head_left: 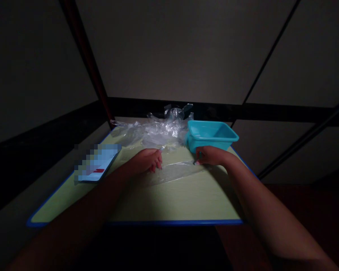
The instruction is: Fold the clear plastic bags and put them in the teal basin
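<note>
A clear flat plastic bag (176,172) lies across the middle of the table, slightly slanted. At its left end is my left hand (148,160), fingers curled and closed on the film; the exact grip is hard to see in the dim light. My right hand (210,155) pinches the bag's upper right corner between thumb and fingertips, just in front of the turquoise plastic basket (213,145). Behind my left hand spreads a heap of crumpled clear plastic bags (164,130), reaching up to the basket's left side.
A phone or tablet (101,163) with a lit, partly blurred screen lies at the table's left side. The pale yellow table (172,203) has a blue edge. Dark-banded wall panels (172,56) stand close behind it. The room is dim.
</note>
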`<state>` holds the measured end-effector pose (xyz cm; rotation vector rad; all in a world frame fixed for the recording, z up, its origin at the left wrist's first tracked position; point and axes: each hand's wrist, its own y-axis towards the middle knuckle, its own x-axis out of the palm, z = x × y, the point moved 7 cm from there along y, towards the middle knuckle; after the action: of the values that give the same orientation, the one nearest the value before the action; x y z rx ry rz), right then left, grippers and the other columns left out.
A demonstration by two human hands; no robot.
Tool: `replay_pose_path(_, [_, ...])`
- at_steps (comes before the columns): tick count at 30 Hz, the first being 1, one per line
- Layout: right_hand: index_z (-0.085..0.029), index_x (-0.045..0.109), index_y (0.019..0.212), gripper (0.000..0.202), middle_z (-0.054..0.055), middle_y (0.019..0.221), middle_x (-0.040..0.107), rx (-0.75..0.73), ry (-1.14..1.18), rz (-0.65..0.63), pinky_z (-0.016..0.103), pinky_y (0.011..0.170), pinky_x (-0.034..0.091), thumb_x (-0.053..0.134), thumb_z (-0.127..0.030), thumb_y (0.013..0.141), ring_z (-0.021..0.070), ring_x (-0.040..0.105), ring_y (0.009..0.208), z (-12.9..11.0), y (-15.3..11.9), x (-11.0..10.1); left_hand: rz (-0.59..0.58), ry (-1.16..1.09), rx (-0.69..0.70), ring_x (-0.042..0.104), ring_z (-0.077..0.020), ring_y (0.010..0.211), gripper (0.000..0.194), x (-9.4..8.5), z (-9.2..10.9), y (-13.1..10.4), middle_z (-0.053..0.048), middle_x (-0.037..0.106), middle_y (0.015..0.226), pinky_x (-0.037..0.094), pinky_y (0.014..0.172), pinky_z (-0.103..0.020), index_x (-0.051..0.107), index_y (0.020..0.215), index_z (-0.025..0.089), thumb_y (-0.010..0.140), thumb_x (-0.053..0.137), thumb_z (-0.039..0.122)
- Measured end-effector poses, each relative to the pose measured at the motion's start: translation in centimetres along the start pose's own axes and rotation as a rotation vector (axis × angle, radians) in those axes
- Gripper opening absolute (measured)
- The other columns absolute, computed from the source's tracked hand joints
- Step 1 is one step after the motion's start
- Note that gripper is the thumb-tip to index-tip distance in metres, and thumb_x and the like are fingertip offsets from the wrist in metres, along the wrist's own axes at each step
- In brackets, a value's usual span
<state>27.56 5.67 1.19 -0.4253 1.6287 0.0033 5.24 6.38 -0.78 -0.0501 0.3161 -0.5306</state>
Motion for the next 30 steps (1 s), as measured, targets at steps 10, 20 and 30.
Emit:
replay_pose_path(10, [-0.017, 0.061, 0.099, 0.033, 0.008, 0.097, 0.065, 0.057, -0.031, -0.039, 0.026, 0.059, 0.036, 0.068, -0.036, 0.073, 0.0215, 0.059, 0.083, 0.6, -0.2, 0.3, 0.157, -0.204, -0.004, 0.053, -0.0092, 0.047, 0.046, -0.6, 1.0, -0.5, -0.002, 0.056, 0.057, 0.044, 0.048, -0.022, 0.054, 0.062, 0.014, 0.090, 0.041, 0.048])
replay_pose_path(20, [-0.013, 0.064, 0.094, 0.030, 0.010, 0.092, 0.065, 0.059, -0.031, -0.058, 0.027, 0.058, 0.035, 0.069, -0.033, 0.072, 0.0214, 0.056, 0.078, 0.6, -0.6, 0.1, 0.289, -0.005, -0.107, 0.050, -0.0089, 0.047, 0.042, -2.1, 0.1, -0.4, -0.001, 0.056, 0.060, 0.038, 0.045, -0.021, 0.054, 0.061, 0.015, 0.087, 0.044, 0.046])
replay_pose_path(30, [-0.014, 0.062, 0.089, 0.024, 0.008, 0.088, 0.064, 0.023, -0.052, -0.098, 0.026, 0.056, 0.032, 0.065, -0.034, 0.077, 0.0181, 0.055, 0.075, 0.1, -0.8, 0.2, 0.180, -0.068, -0.099, 0.052, -0.0101, 0.040, 0.042, -1.1, -0.3, 0.0, -0.001, 0.059, 0.053, 0.040, 0.044, -0.023, 0.051, 0.064, 0.016, 0.088, 0.041, 0.049])
